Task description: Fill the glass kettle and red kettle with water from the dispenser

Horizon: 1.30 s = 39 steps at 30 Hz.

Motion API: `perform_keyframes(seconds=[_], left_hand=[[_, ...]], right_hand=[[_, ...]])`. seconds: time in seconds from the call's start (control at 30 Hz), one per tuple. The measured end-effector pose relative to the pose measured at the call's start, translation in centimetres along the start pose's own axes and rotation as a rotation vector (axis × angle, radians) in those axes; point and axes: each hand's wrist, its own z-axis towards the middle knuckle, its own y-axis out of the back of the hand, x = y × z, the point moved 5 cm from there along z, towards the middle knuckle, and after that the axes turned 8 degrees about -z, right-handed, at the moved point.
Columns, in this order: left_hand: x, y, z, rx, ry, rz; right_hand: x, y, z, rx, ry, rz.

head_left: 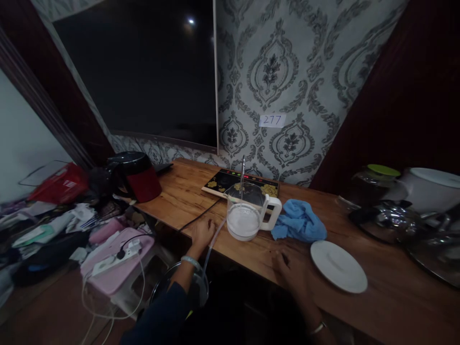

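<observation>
A clear glass pot (244,223) with a white handle stands on the wooden table (194,177), holding bubbly, whitish liquid. Behind it lies a black hot plate (221,182) with gold flowers and lit red and green marks. A thin, shiny curved spout or stream (243,167) rises over the pot. My left hand (203,234) rests at the table's front edge, loosely open, beside a clear tube (212,242) that runs down towards a round container (203,290). To the right of the pot's base, my right hand (289,268) lies at the edge, thumb and fingers apart, holding nothing.
A crumpled blue cloth (300,221) and a white plate (339,266) lie right of the pot. Metal kettles (391,218) and a lidded jug (377,184) stand far right. A red-black kettle (138,177) stands left, near a pink stool (115,273) bearing a power strip (115,261).
</observation>
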Motion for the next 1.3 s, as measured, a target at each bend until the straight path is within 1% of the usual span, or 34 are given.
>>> perform_keyframes(seconds=[0.13,0.3,0.53,0.8,0.97,1.1,1.3], left_hand=[[-0.1,0.0,0.1,-0.003,-0.024,0.011],[0.0,-0.1,0.2,-0.002,-0.019,0.003],[-0.1,0.0,0.1,0.001,-0.009,-0.016],[0.0,0.1,0.2,0.000,-0.006,0.011],[0.1,0.2,0.6,-0.004,-0.044,0.008],[0.4,0.2,1.3,-0.003,-0.075,0.019],[0.7,0.1,1.9,-0.011,-0.065,0.080]], right_hand=[[0.0,-0.1,0.0,0.006,-0.006,0.009],[0.0,-0.1,0.0,0.007,-0.005,0.007],[-0.8,-0.7,-0.1,0.062,-0.080,-0.013],[-0.2,-0.5,0.0,0.021,-0.028,0.040],[0.4,-0.5,0.1,0.015,-0.078,0.006],[1.2,-0.2,0.5,-0.023,-0.061,-0.004],[1.2,-0.2,0.8,-0.012,-0.096,-0.064]])
